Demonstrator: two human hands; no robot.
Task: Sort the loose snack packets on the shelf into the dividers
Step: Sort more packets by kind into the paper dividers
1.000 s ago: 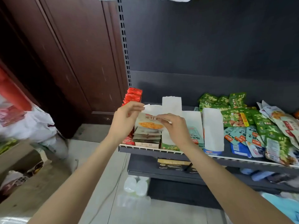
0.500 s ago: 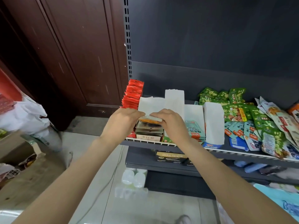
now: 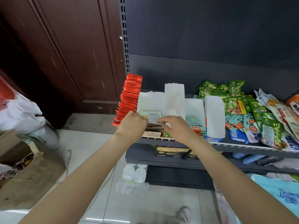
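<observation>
Both hands, left (image 3: 131, 125) and right (image 3: 175, 126), pinched one pale packet (image 3: 151, 116) (barcode side up) above the stack (image 3: 153, 128) between white dividers (image 3: 174, 96) on the shelf (image 3: 252, 147).

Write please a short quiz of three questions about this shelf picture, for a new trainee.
1. True or false: both hands are at the packet with the barcode, over the stack between the white dividers.
2. Which packets stand in a row at the left end of the shelf? A) green B) red C) blue
3. Fill in: the loose green packets lie to the ___ of the dividers.

Key
1. True: the left hand and the right hand both hold it with their fingers.
2. B, the red packets.
3. right
</observation>
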